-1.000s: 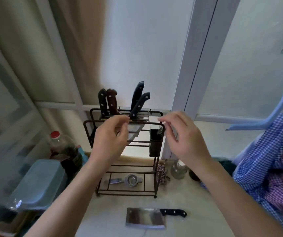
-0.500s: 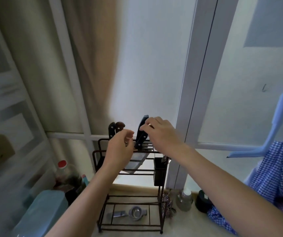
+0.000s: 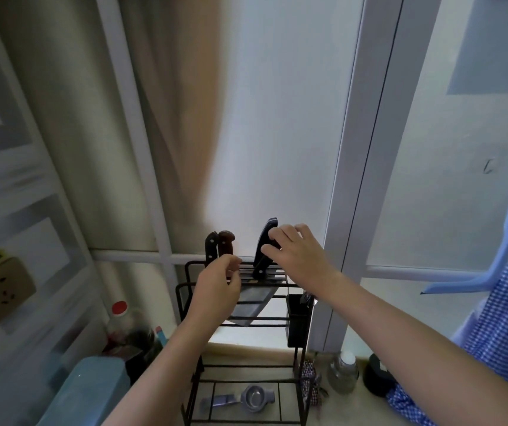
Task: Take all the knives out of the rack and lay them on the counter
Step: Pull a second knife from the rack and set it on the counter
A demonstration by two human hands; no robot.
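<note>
A dark wire rack [image 3: 182, 305] stands on the counter against the window. Its top slots hold a black-handled knife [image 3: 211, 245] and a brown-handled knife [image 3: 226, 241] on the left. On the right stands a taller black-handled knife [image 3: 265, 241]. A wide blade [image 3: 254, 304] hangs below the slots. My right hand [image 3: 300, 256] has its fingers and thumb closed around the tall black handle. My left hand [image 3: 216, 292] is curled at the rack's top bars, just left of that knife.
A black holder [image 3: 299, 322] hangs on the rack's right side and a metal squeezer [image 3: 254, 398] lies on its bottom shelf. A red-capped bottle [image 3: 119, 310] and teal box [image 3: 87, 392] stand left. A glass jar [image 3: 343, 373] and checked cloth [image 3: 504, 333] are right.
The view has tilted up, so the cleaver on the counter is out of sight. My right hand has risen from the rack's front to the tall black handle and closed on it.
</note>
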